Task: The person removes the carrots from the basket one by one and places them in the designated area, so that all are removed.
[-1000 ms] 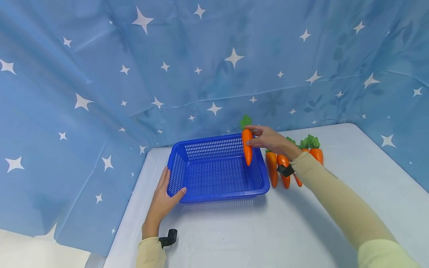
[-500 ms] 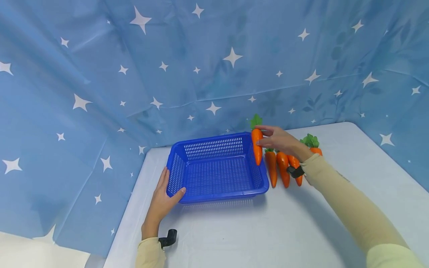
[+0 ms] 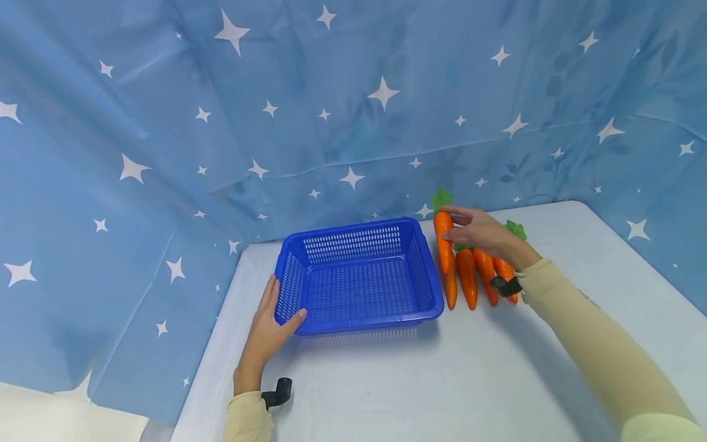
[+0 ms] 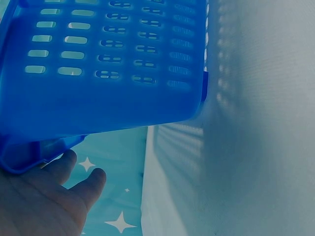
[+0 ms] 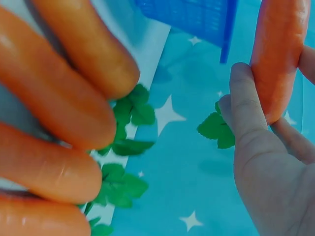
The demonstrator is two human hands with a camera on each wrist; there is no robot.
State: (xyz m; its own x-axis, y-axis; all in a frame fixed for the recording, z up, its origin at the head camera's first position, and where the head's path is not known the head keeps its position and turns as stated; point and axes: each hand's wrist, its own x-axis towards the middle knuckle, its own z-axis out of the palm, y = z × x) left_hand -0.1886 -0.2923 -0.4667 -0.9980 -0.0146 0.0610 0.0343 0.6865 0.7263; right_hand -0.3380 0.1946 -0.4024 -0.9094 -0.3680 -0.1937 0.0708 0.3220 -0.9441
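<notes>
An orange carrot (image 3: 442,236) with a green leafy top is pinched between the thumb and fingers of my right hand (image 3: 485,233). It hangs tip down just right of the blue plastic basket (image 3: 364,323), above several carrots (image 3: 466,276) lying side by side on the table. In the right wrist view, the held carrot (image 5: 280,54) stands apart from that row. My left hand (image 3: 266,336) rests at the basket's near left corner, fingers straight along the side and thumb at the front rim. Its fingertips (image 4: 93,184) show beneath the rim in the left wrist view.
The basket's perforated floor (image 3: 359,285) shows bare. A white-covered table (image 3: 386,380) bears everything; its far edge lies close to a blue curtain (image 3: 331,141) with white stars. Black wrist cameras sit on both wrists.
My right hand has moved the held carrot rightward, from over the basket's right end to above the row of carrots. The left hand and the basket have stayed in place.
</notes>
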